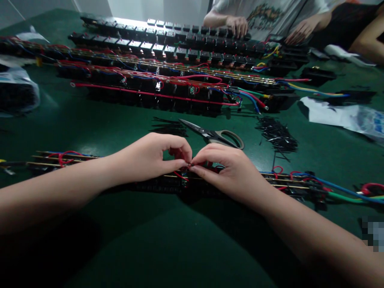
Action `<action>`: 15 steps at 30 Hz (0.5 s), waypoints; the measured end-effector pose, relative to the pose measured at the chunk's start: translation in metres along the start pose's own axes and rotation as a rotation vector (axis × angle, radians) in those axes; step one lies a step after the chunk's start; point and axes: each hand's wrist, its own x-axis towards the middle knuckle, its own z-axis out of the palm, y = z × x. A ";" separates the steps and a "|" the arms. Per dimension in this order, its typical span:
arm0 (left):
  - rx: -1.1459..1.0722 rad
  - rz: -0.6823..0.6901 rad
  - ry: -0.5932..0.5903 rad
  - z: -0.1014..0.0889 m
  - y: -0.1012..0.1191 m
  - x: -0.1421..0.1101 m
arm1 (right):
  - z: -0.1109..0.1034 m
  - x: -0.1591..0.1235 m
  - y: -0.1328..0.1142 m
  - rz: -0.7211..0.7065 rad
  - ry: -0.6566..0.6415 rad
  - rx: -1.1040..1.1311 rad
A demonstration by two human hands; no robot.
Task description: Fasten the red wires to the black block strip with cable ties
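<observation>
My left hand [163, 154] and my right hand [229, 166] meet fingertip to fingertip over the middle of a long wired socket strip [159, 186]. Both are closed in a pinch. A tiny dark piece shows between the fingertips, too small to name, close to the strip's red wire [181, 176]. Brass-coloured bars and red and blue wires run along the strip, partly hidden under my hands. Just beyond my fingers lie scissors [214, 136] with their blades pointing left. Thin black cable ties [169, 127] lie by the blade tips.
A heap of short black strips [277, 134] lies right of the scissors. Farther back, several wired strips [168, 78] span the green table [120, 252]. Plastic bags [345, 116] [19, 90] lie at both sides. Across the table, a co-worker's hands [237, 26] rest at the far strips.
</observation>
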 end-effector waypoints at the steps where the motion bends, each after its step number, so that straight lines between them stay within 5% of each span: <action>1: 0.021 0.022 0.013 0.000 0.001 -0.001 | 0.000 0.000 0.000 0.000 -0.005 -0.001; 15: 0.397 0.311 0.053 0.004 0.006 -0.008 | 0.001 0.002 -0.001 -0.023 -0.020 -0.021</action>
